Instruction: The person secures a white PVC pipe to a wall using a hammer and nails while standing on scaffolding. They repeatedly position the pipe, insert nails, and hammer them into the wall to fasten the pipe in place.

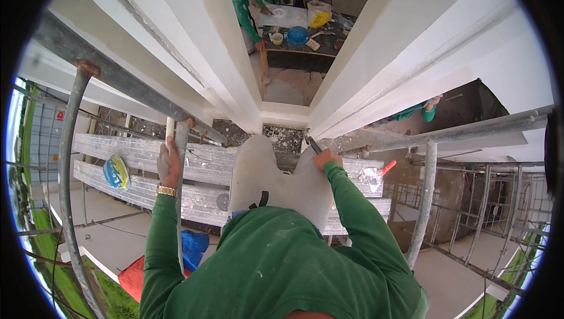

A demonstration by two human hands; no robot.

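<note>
My left hand, wearing a wristwatch, is closed around a pale, slim rod beside a grey scaffold upright. The rod's top end shows above my fingers; its lower part is hidden. At the bottom of a white wall edge, my right hand grips a dark, narrow hand tool. The tool's tip is at or near the corner; I cannot tell if it touches. On the planks to the right lies a plaster-smeared trowel with a red handle.
Metal planks lie under my legs. A blue-and-yellow bowl sits on them at left. Scaffold rails flank me. Beyond the wall opening, people in green stand around a table with a blue bowl. Another person's sleeve shows at right.
</note>
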